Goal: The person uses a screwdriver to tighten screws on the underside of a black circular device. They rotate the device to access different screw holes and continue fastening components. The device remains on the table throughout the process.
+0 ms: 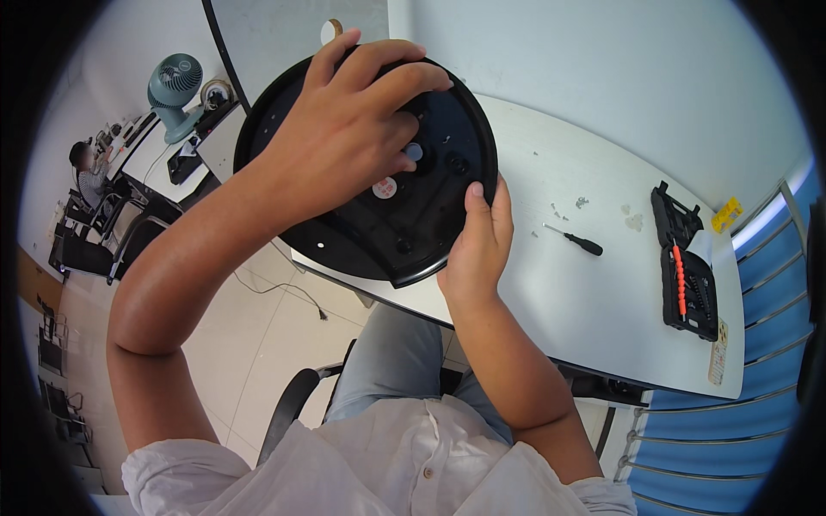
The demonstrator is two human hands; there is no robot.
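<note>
A round black base [344,245] with a raised rim is held up, tilted, in front of me above the table's left part. My right hand [480,241] grips its lower right edge, thumb on the face and fingers behind. Across the face reaches my left hand [370,112], three fingers spread toward the far rim. Its thumb and index finger close around a small grey round piece [415,152] near the middle of the base. Close to that hand, a round white and red sticker [385,187] is on the face, beside several small holes.
On the white table [533,318] lie a black-handled screwdriver [585,244], several small screws [557,212] and an open black tool case [688,275] with an orange flexible shaft. A green fan [175,95] stands on another desk at the left; a person [90,176] sits beyond.
</note>
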